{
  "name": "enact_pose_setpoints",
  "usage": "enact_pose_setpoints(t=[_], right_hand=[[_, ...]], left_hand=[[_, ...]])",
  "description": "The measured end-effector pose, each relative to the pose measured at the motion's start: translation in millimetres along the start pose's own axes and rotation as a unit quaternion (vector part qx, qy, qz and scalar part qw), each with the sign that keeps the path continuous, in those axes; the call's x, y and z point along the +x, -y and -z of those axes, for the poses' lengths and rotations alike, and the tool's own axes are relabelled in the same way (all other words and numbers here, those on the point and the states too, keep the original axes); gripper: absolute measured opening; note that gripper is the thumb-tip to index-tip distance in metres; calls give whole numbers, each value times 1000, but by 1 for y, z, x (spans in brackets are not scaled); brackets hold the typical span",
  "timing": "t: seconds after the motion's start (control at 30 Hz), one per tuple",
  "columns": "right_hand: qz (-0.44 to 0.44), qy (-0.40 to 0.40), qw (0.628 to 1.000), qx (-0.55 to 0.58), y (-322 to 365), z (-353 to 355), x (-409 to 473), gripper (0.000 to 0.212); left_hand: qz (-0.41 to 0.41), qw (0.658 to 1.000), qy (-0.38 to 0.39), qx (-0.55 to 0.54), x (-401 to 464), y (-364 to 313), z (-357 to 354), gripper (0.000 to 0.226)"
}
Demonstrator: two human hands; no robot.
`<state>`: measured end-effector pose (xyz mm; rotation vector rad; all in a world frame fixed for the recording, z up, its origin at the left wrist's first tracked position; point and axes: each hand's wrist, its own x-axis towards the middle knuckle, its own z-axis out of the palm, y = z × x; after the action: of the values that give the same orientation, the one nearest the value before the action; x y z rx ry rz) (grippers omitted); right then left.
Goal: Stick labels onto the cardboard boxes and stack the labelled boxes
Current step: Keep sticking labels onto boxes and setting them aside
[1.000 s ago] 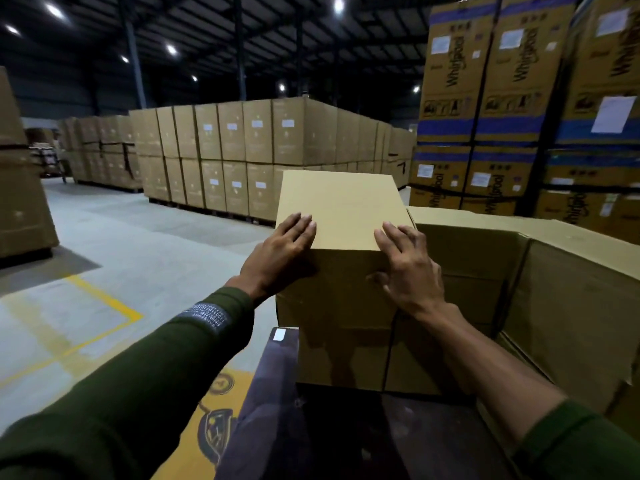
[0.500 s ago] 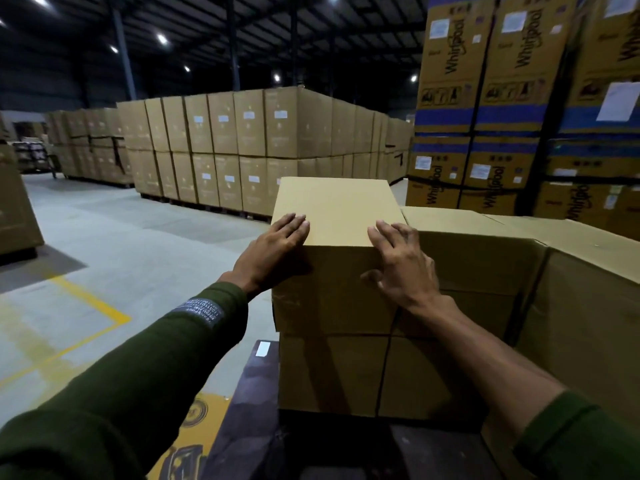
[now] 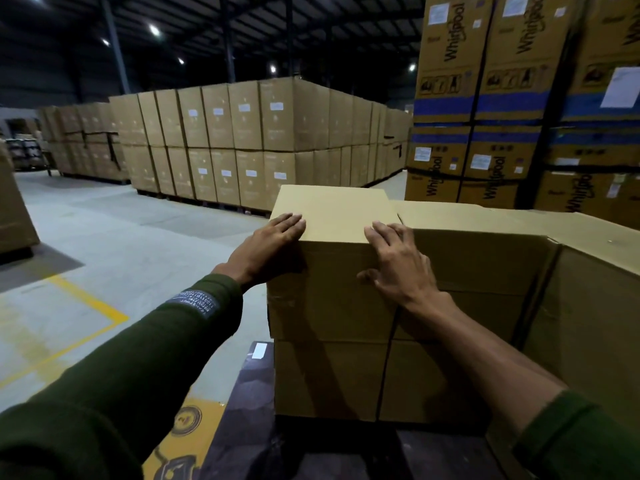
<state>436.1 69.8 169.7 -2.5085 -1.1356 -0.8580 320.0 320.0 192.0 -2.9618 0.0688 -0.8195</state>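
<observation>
The plain tan cardboard box point(image 3: 332, 258) sits on top of the stack's near-left corner, above a matching lower box point(image 3: 329, 379) and touching its neighbour box point(image 3: 478, 258), its long axis running away from the person. The left hand point(image 3: 266, 251) and right hand point(image 3: 398, 265) lie flat across its near top edge, fingers point(image 3: 289, 221) straight and clasping nothing, seemingly to square it into place. No label shows on its visible faces.

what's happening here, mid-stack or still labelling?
Mid-stack, it seems. A person has both hands on a plain cardboard box that sits on top of another box, beside a row of similar ones. The left hand lies flat over its top left edge; the right hand spreads over the front top edge. No label shows on its visible faces. Pallets of labelled cartons stand behind.
</observation>
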Motion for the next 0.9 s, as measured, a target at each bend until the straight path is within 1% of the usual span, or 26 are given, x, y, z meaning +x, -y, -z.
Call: enact_pose_setpoints(t=[0.1,0.3,0.4,0.57,0.7,0.8,0.9], right_hand=[[-5,8,1000,0,-1,1,4,86],[-16,-14,999,-46,-8,-1,6,70],[-17,-7,998,-57,-14,-2,7,70],[-4,-3,998,-60,-22,-1,7,70],[5,2,999,-54,-27,-2,10,69],[10,4,999,-44,-31,-5,10,69],[16,1,999,-42,-35,-8,8,69]], left_hand=[[11,1000,6,8,5,3,-3,89],[30,999,15,17,12,-2,-10,86],[30,999,7,16,17,-4,-13,82],[18,999,16,39,23,3,-14,75],[22,999,10,46,25,1,-15,75],[22,997,-3,75,23,1,-17,74],[37,995,7,97,21,0,-18,77]])
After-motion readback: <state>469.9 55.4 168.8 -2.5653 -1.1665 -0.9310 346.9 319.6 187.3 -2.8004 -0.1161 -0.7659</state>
